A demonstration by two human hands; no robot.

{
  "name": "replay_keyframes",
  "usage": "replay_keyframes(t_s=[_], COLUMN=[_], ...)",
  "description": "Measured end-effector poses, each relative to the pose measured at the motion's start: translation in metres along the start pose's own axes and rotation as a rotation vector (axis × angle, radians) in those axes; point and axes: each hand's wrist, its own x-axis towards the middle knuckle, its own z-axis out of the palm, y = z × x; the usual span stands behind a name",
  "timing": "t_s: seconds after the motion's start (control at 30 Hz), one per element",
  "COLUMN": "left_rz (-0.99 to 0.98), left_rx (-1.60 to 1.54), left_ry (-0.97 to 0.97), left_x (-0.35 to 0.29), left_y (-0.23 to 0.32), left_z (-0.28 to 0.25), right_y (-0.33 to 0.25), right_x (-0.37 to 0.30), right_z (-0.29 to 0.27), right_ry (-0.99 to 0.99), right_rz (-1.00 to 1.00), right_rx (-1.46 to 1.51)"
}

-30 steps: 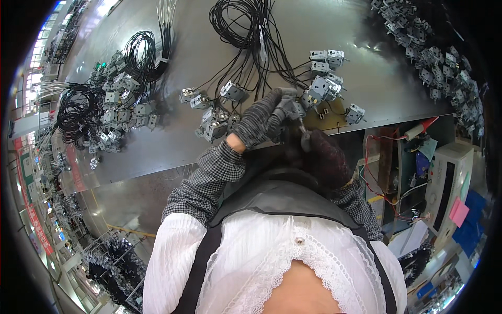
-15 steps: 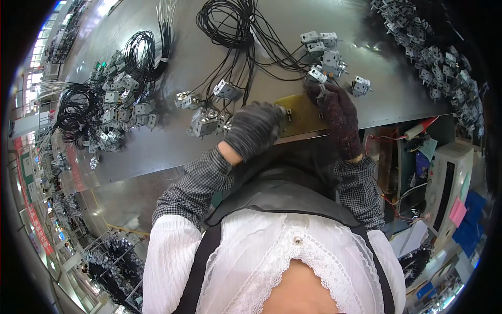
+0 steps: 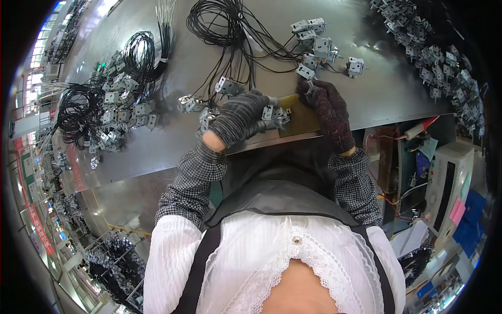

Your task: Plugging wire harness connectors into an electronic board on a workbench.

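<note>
My left hand (image 3: 238, 119), in a grey striped glove, has its fingers closed on a small grey metal block (image 3: 275, 116). That block is over a brass-coloured plate (image 3: 303, 121) at the table's near edge. My right hand (image 3: 330, 112), in a dark maroon glove, is closed at the plate's right side. Something small and grey shows at its fingertips, too little to name. Just beyond those fingers sits a cluster of wired metal blocks (image 3: 321, 48). More such blocks (image 3: 227, 86) lie beside my left hand, partly covered by it.
A coil of black cables (image 3: 214, 23) lies on the metal table (image 3: 172, 125). Heaped blocks and cables (image 3: 123, 89) are at the left, a long pile of blocks (image 3: 439, 68) at the far right. One block (image 3: 355, 67) stands apart. A white machine (image 3: 451, 180) is below right.
My left hand has moved left and turned, and a metal block now shows at its fingers. My right hand, the cable coil and the nearby block cluster have shifted slightly left.
</note>
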Motion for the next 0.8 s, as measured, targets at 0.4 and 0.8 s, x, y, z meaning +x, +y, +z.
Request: replay_keyframes(t_s=[0.4,0.8], left_rz=[-0.126,-0.219], left_rx=[-0.103,-0.202], left_ry=[0.289,0.266], left_x=[0.000,0.014], left_y=[-0.008,0.010], left_z=[0.011,0.013], right_y=[-0.008,-0.013], right_x=[-0.061,-0.079], right_z=[0.011,0.044], right_ry=[-0.181,-0.344], right_rz=[-0.324,-0.274], right_rx=[-0.497,-0.440])
